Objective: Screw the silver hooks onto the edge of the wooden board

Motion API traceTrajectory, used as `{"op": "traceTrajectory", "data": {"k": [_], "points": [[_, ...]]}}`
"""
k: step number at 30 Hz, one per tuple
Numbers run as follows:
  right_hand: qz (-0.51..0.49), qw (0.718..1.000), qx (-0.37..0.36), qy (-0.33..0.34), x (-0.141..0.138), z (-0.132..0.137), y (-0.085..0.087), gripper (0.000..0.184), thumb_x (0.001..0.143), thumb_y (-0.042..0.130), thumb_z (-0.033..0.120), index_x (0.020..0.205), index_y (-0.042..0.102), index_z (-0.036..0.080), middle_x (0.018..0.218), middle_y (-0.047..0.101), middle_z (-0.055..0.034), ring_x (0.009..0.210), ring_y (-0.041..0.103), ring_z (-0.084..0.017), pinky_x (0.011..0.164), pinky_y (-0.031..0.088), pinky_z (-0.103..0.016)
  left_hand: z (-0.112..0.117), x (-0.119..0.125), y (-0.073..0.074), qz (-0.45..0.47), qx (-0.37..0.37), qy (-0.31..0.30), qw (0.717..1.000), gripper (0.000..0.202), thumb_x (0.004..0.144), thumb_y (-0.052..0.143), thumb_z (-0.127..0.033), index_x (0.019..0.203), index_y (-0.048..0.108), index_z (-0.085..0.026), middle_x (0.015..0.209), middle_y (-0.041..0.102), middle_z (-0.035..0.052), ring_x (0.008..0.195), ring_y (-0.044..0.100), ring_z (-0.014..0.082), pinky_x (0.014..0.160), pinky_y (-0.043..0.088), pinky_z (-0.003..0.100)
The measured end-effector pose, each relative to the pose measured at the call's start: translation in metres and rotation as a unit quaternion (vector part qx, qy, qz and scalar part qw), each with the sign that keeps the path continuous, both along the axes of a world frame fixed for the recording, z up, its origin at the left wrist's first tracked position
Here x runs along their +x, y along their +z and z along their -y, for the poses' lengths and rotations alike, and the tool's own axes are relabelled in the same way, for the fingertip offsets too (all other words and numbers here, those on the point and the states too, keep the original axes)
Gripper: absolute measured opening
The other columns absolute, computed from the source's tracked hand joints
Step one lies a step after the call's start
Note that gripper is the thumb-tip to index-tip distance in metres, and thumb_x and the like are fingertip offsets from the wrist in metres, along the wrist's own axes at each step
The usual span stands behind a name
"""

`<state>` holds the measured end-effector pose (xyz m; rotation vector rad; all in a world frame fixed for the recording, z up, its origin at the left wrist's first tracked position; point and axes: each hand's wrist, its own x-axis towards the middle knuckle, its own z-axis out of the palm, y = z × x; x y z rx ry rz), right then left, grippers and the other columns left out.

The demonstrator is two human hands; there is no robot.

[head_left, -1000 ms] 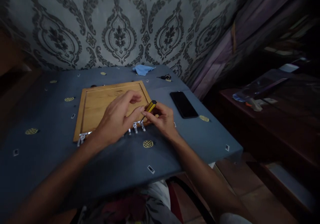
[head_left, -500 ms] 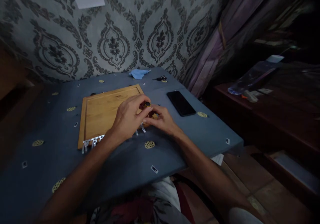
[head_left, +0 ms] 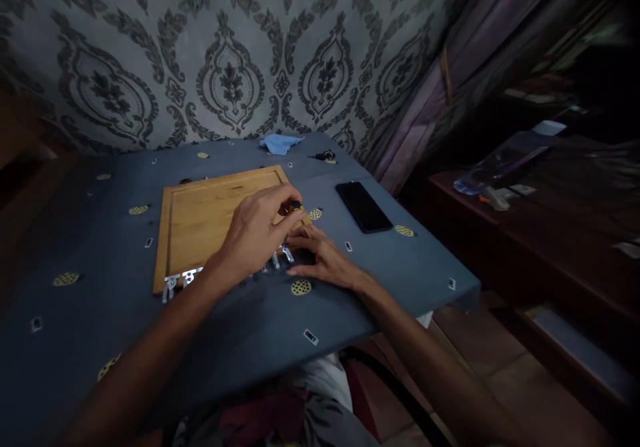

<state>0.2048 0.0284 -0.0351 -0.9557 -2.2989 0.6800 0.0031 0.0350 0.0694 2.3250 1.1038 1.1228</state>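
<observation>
My left hand (head_left: 257, 227) is closed round what looks like a short screwdriver (head_left: 297, 205); only the black and yellow end of its handle shows. It is held upright over the near right corner of a wooden board (head_left: 210, 220) with a grooved border. Along the board's near edge runs a metal hook rack (head_left: 189, 277), its middle hidden behind my left wrist. Beside the rack's right end, my right hand (head_left: 325, 255) has thumb and fingers apart. Its fingertips reach the board's corner; whether they touch the rack I cannot tell.
A black phone (head_left: 364, 206) lies right of the board on the blue tablecloth (head_left: 400, 280). Farther back are a blue cloth (head_left: 280, 143) and a small dark object (head_left: 323, 156). A plastic bottle (head_left: 510, 157) lies on a dark red surface at right.
My right hand has let its pinch open and drawn slightly down and to the right, fingers spreading at the corner. My left hand stays on the screwdriver. The view has shifted slightly.
</observation>
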Motion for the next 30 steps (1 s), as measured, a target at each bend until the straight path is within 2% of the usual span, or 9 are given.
{"op": "traceTrajectory", "data": {"k": [5, 10, 21, 26, 30], "points": [[0.007, 1.000, 0.005, 0.005, 0.001, 0.000, 0.000, 0.055, 0.089, 0.075, 0.055, 0.130, 0.070, 0.018, 0.125, 0.066, -0.0136, 0.122, 0.058, -0.031, 0.111, 0.046, -0.054, -0.001, 0.000, -0.001, 0.002, -0.007, -0.009, 1.000, 0.008, 0.089, 0.067, -0.013, 0.091, 0.065, -0.020, 0.083, 0.070, -0.0023, 0.078, 0.064, 0.0141, 0.072, 0.047, 0.027], [0.008, 1.000, 0.013, -0.003, 0.002, -0.001, -0.003, 0.051, 0.088, 0.077, 0.053, 0.127, 0.071, 0.020, 0.124, 0.067, -0.0124, 0.121, 0.060, -0.030, 0.110, 0.047, -0.053, -0.002, -0.002, 0.001, -0.001, -0.012, -0.018, 1.000, 0.005, 0.091, 0.065, -0.015, 0.093, 0.066, -0.020, 0.084, 0.071, -0.0016, 0.079, 0.066, 0.0145, 0.073, 0.048, 0.027], [0.005, 1.000, 0.014, -0.011, 0.001, -0.005, -0.005, 0.051, 0.088, 0.077, 0.053, 0.125, 0.072, 0.019, 0.118, 0.069, -0.0120, 0.115, 0.062, -0.029, 0.104, 0.050, -0.048, -0.007, -0.007, 0.002, -0.016, -0.028, -0.037, 0.999, 0.016, 0.095, 0.057, -0.019, 0.106, 0.069, -0.020, 0.101, 0.077, 0.0027, 0.087, 0.070, 0.0168, 0.084, 0.054, 0.031], [-0.002, 1.000, 0.012, -0.012, 0.000, -0.006, -0.005, 0.051, 0.088, 0.077, 0.054, 0.125, 0.072, 0.020, 0.117, 0.068, -0.0112, 0.115, 0.062, -0.028, 0.104, 0.049, -0.048, -0.010, -0.006, -0.002, -0.007, -0.046, -0.040, 0.998, 0.019, 0.092, 0.062, -0.016, 0.108, 0.068, -0.021, 0.095, 0.076, 0.0004, 0.082, 0.068, 0.0150, 0.078, 0.053, 0.028], [-0.001, 1.000, 0.012, -0.008, 0.000, -0.006, -0.004, 0.052, 0.088, 0.077, 0.055, 0.124, 0.072, 0.019, 0.117, 0.068, -0.0114, 0.114, 0.062, -0.028, 0.104, 0.049, -0.048, -0.014, -0.007, -0.004, -0.030, -0.054, -0.032, 0.998, 0.025, 0.092, 0.061, -0.015, 0.115, 0.068, -0.021, 0.091, 0.074, 0.0010, 0.080, 0.068, 0.0162, 0.076, 0.052, 0.029]]}}
